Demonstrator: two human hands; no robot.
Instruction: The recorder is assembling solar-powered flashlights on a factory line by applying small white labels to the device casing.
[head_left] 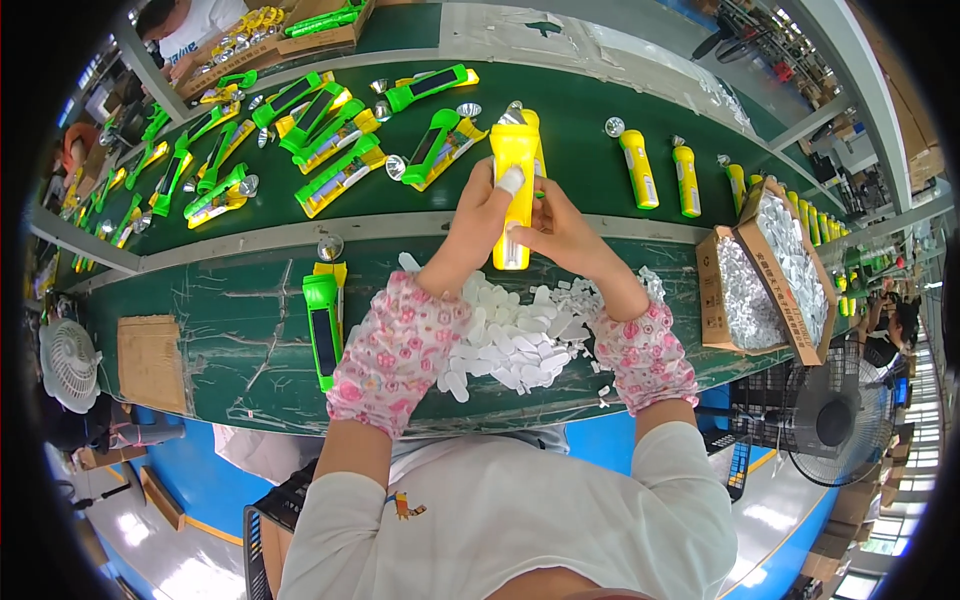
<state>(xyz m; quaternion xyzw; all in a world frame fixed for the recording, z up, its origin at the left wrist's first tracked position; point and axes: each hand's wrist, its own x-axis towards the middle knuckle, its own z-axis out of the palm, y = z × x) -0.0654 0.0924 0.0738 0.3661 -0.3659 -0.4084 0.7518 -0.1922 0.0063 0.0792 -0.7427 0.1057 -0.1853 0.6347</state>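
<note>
Above the bench, both my hands are closed on a yellow flashlight (513, 251), its lamp end pointing away from me. My left hand (481, 217) grips its left side, with a white covering on one fingertip. My right hand (567, 238) holds it from the right, thumb on the body. Part of a second yellow piece shows behind it; whether the two are joined is unclear. Under my forearms lies a pile of flat, translucent white plastic pieces (515, 345). Left of my left arm rests a green-and-yellow flashlight (323, 325) with a dark panel.
Beyond the bench, a green conveyor belt (560, 95) carries several opened green-and-yellow flashlights (325, 135) at left and yellow ones (638, 168) at right. Cardboard boxes of small clear parts (745, 290) stand at right. A cardboard sheet (152, 362) lies at left. Fans flank the bench.
</note>
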